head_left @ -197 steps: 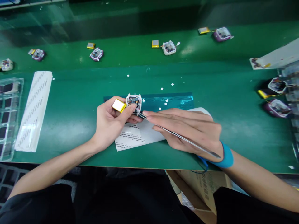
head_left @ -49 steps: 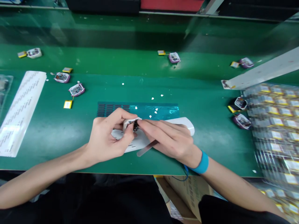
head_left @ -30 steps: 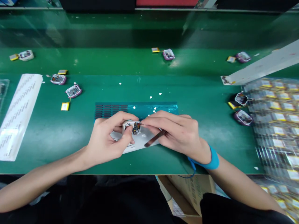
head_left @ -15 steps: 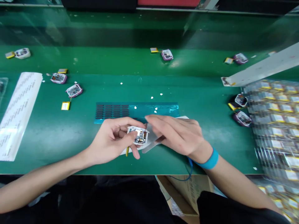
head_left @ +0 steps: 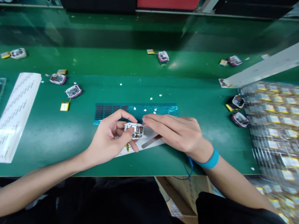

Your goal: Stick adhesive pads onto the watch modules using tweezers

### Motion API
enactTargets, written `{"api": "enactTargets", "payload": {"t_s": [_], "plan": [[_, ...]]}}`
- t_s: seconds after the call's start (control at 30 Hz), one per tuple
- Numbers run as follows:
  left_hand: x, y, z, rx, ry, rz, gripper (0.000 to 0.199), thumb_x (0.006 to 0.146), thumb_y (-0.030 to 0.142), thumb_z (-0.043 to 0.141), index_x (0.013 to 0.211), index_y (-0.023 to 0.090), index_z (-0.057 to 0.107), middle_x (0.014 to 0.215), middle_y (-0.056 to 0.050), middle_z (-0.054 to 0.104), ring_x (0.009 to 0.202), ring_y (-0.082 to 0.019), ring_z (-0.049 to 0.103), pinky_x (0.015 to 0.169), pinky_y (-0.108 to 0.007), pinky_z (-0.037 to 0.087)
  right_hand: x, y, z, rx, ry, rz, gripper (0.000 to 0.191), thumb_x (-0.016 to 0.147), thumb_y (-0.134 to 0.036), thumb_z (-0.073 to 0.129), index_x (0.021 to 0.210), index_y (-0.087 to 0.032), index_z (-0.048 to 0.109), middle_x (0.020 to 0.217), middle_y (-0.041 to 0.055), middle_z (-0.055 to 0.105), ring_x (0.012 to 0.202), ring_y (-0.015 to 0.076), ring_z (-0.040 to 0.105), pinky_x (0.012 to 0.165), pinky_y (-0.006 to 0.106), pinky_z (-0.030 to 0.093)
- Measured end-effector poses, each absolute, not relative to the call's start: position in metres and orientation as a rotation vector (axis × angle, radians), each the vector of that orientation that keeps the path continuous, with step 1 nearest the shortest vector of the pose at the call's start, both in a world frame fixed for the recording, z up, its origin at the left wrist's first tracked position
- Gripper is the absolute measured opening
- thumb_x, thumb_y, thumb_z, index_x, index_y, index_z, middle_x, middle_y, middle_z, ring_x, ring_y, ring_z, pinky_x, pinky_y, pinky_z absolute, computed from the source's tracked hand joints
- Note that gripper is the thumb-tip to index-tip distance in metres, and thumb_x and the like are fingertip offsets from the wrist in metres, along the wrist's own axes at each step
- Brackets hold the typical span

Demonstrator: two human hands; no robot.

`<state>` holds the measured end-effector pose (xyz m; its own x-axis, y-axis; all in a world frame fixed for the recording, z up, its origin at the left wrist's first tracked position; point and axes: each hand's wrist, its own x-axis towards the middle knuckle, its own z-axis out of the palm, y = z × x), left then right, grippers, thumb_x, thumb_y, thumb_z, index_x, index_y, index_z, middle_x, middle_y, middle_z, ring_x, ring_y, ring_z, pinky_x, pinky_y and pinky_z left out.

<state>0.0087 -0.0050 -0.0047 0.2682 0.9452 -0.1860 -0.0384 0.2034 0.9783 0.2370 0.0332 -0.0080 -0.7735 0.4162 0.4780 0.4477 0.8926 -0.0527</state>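
Note:
My left hand grips a small white open device housing, with the thumb on the circuit board inside. A yellow battery hangs beside its fingers. My right hand is closed, its fingertips pinched at the upper right corner of the housing; what lies between those tips is too small to make out. From under its palm sticks a flat metal tool with a rounded end. Beneath both hands lies a white sheet, partly hidden. A blue wristband circles the right wrist.
Behind the hands lies a blue film strip bearing rows of black pieces. Open purple housings with batteries are scattered about. Clear trays of batteries stand right, below a white bar. A printed white strip lies left.
The housing has shifted slightly up and left and tilted a little in my left hand. My right fingertips have come against its corner. The view has moved slightly.

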Motion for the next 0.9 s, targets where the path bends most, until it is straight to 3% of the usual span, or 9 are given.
{"api": "enactTargets", "payload": {"t_s": [0.2, 0.53, 0.67, 0.8, 0.9], "plan": [[0.012, -0.010, -0.009, 1.227, 1.107, 0.984, 0.008, 0.092, 0.013, 0.061, 0.096, 0.019, 0.057, 0.070, 0.002, 0.074, 0.056, -0.017, 0.077, 0.051, -0.019, 0.062, 0.230, 0.031, -0.011, -0.553, -2.585, -0.119, 0.030, 0.106, -0.008, 0.040, 0.116, -0.009, 0.069, 0.109, 0.0120, 0.079, 0.090, 0.0185, 0.077, 0.069, 0.026, 0.063], [0.016, -0.022, -0.013, 1.623, 1.210, 1.118, 0.012, 0.092, 0.011, 0.062, 0.094, 0.020, 0.055, 0.064, 0.003, 0.073, 0.052, -0.014, 0.074, 0.050, -0.017, 0.059, 0.220, 0.017, -0.012, -0.600, -2.575, -0.298, 0.035, 0.102, -0.008, 0.039, 0.118, 0.000, 0.069, 0.110, 0.0195, 0.078, 0.086, 0.0233, 0.078, 0.058, 0.030, 0.062], [0.015, -0.022, -0.017, 1.603, 1.207, 1.120, 0.014, 0.093, 0.012, 0.061, 0.088, 0.021, 0.053, 0.064, 0.003, 0.073, 0.049, -0.012, 0.071, 0.048, -0.017, 0.056, 0.214, 0.019, -0.017, -0.702, -2.363, 0.189, 0.023, 0.104, -0.013, 0.050, 0.118, -0.011, 0.068, 0.107, 0.0102, 0.080, 0.087, 0.0167, 0.077, 0.066, 0.024, 0.061], [0.013, -0.018, -0.021, 1.771, 1.197, 1.082, 0.014, 0.091, 0.010, 0.063, 0.091, 0.021, 0.054, 0.066, 0.004, 0.073, 0.052, -0.010, 0.070, 0.051, -0.016, 0.053, 0.208, 0.022, -0.017, -0.858, -2.116, 0.884, 0.010, 0.102, -0.024, 0.063, 0.101, -0.016, 0.070, 0.085, -0.0001, 0.077, 0.059, 0.0079, 0.065, 0.052, 0.018, 0.048], [0.010, -0.012, -0.016, 1.827, 1.180, 1.033, 0.015, 0.093, 0.013, 0.066, 0.101, 0.021, 0.057, 0.062, 0.007, 0.072, 0.053, -0.009, 0.069, 0.054, -0.015, 0.053, 0.208, 0.024, -0.015, -0.937, -2.032, 0.988, 0.013, 0.099, -0.028, 0.068, 0.095, -0.016, 0.069, 0.067, -0.0052, 0.068, 0.046, 0.0059, 0.049, 0.045, 0.020, 0.036]]}}
